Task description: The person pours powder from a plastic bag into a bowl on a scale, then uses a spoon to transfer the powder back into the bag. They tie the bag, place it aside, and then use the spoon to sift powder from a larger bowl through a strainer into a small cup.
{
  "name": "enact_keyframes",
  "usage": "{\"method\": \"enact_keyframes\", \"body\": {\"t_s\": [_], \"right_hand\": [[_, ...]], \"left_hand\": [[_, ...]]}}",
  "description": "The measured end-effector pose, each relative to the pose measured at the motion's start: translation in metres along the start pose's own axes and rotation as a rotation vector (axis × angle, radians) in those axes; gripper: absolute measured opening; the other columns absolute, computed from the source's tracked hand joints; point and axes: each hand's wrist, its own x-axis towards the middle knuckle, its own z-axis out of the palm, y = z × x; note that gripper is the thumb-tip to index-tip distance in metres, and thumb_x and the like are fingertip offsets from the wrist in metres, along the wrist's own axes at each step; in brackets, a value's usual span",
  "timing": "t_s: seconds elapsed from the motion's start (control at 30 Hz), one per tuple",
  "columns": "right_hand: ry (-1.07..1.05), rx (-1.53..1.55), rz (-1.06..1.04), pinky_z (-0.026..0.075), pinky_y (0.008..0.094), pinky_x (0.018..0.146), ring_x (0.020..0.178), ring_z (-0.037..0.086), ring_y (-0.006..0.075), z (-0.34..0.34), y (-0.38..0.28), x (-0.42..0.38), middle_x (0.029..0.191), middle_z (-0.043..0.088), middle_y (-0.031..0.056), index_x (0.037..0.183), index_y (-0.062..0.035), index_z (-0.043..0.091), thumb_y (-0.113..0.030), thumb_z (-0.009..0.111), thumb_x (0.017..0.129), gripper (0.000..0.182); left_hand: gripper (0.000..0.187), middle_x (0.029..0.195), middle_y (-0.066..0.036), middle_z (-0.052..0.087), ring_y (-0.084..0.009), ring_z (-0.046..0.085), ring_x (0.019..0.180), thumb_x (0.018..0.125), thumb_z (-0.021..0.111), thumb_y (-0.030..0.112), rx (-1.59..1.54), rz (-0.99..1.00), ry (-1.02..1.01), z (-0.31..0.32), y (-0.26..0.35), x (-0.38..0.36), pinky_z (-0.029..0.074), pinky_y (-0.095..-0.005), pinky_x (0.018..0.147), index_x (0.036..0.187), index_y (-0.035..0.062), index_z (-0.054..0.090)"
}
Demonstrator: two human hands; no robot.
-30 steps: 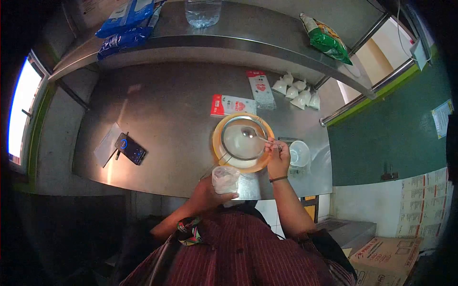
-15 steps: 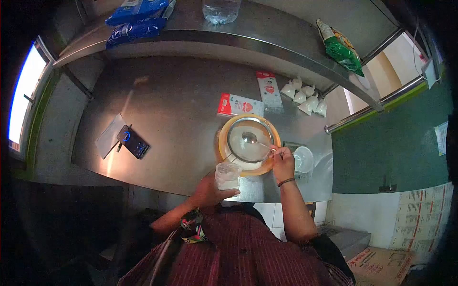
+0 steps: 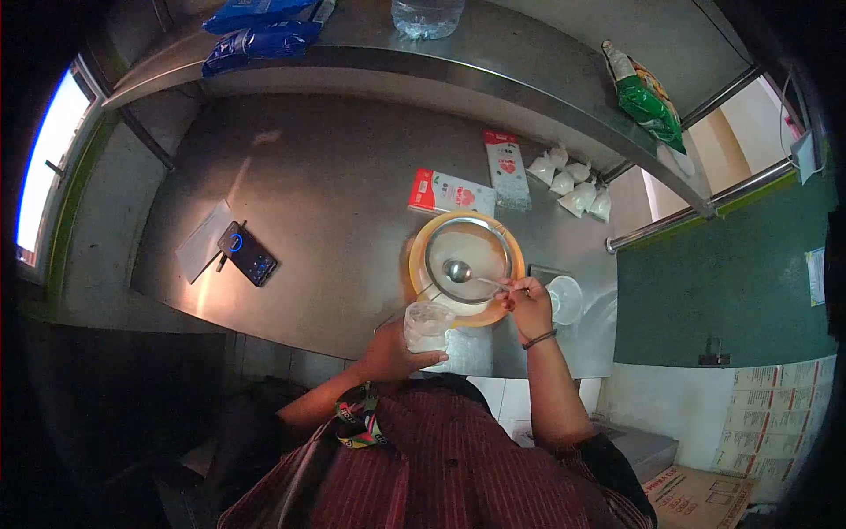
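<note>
My right hand (image 3: 529,309) is closed on the handle of a metal spoon (image 3: 457,271). The spoon's bowl is over a round sieve (image 3: 429,256) with a metal rim, set across an orange basin (image 3: 416,264). White powder shows within the sieve and basin. Close to the basin's near edge, my left hand (image 3: 392,354) is wrapped around a clear plastic bag (image 3: 428,319), its mouth open upward and white contents low inside. A translucent plastic tub (image 3: 565,300) stands right of the basin, just beyond my right hand.
Two red-and-white packets (image 3: 451,192) lie behind the basin. Several tied bags of white powder (image 3: 577,196) sit at the back right. A phone (image 3: 248,254) rests at left on the steel table (image 3: 326,220). Overhead, a shelf (image 3: 520,79) carries blue packs and a green pack (image 3: 643,101).
The spoon has shifted slightly down within the sieve, with my right hand lower too. My left hand still holds the bag beside the basin. The whole view has shifted a little.
</note>
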Motion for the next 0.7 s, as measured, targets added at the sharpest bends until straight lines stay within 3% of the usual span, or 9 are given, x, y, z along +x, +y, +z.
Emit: {"method": "enact_keyframes", "body": {"t_s": [0.17, 0.3, 0.4, 0.47, 0.53, 0.7], "right_hand": [[-0.014, 0.345, 0.132, 0.054, 0.0288, 0.066, 0.081, 0.069, 0.0211, -0.001, -0.002, -0.009, 0.112, 0.066, 0.0189, 0.095, -0.0073, 0.052, 0.002, 0.050, 0.096, 0.010], [-0.012, 0.365, 0.089, 0.055, 0.0295, 0.069, 0.084, 0.069, 0.0232, 0.000, -0.025, -0.015, 0.113, 0.065, 0.0202, 0.095, -0.0073, 0.052, 0.000, 0.051, 0.097, 0.008], [0.045, 0.358, 0.008, 0.055, 0.0300, 0.069, 0.086, 0.070, 0.0240, 0.000, -0.059, -0.029, 0.114, 0.065, 0.0207, 0.096, -0.0075, 0.052, -0.001, 0.051, 0.098, 0.007], [0.015, 0.391, -0.119, 0.055, 0.0293, 0.070, 0.085, 0.070, 0.0236, 0.001, -0.083, -0.042, 0.114, 0.065, 0.0208, 0.096, -0.0080, 0.052, -0.003, 0.052, 0.099, 0.006], [0.025, 0.395, -0.145, 0.055, 0.0286, 0.070, 0.084, 0.070, 0.0227, 0.003, -0.103, -0.055, 0.113, 0.065, 0.0205, 0.096, -0.0083, 0.050, -0.004, 0.052, 0.100, 0.007], [-0.066, 0.165, -0.502, 0.055, 0.0298, 0.073, 0.087, 0.068, 0.0205, 0.009, -0.124, -0.080, 0.115, 0.064, 0.0209, 0.092, -0.0076, 0.046, -0.007, 0.049, 0.103, 0.011]], "left_hand": [[0.072, 0.126, -0.014, 0.063, -0.0252, 0.061, 0.117, 0.074, 0.086, 0.032, 0.003, -0.028, 0.004, 0.001, 0.002, 0.001, 0.046, -0.0363, 0.103, 0.131, 0.0017, 0.054], [0.063, 0.123, -0.014, 0.065, -0.0303, 0.063, 0.113, 0.079, 0.080, 0.037, -0.049, -0.034, -0.016, -0.004, 0.030, 0.003, 0.048, -0.0389, 0.098, 0.130, 0.0080, 0.058], [0.074, 0.126, -0.014, 0.064, -0.0245, 0.062, 0.115, 0.074, 0.086, 0.033, 0.037, -0.141, -0.116, -0.005, 0.039, 0.016, 0.047, -0.0368, 0.102, 0.132, 0.0017, 0.053], [0.066, 0.120, -0.015, 0.067, -0.0301, 0.065, 0.111, 0.079, 0.081, 0.036, 0.016, -0.042, -0.041, -0.002, 0.037, 0.026, 0.049, -0.0395, 0.097, 0.131, 0.0063, 0.055], [0.065, 0.119, -0.015, 0.067, -0.0297, 0.065, 0.111, 0.078, 0.081, 0.036, 0.000, 0.014, -0.007, -0.001, 0.036, 0.040, 0.049, -0.0396, 0.097, 0.130, 0.0060, 0.056], [0.059, 0.116, -0.016, 0.069, -0.0291, 0.067, 0.108, 0.077, 0.082, 0.031, -0.062, 0.077, 0.058, 0.003, 0.026, 0.067, 0.050, -0.0391, 0.096, 0.125, 0.0037, 0.060]]}}
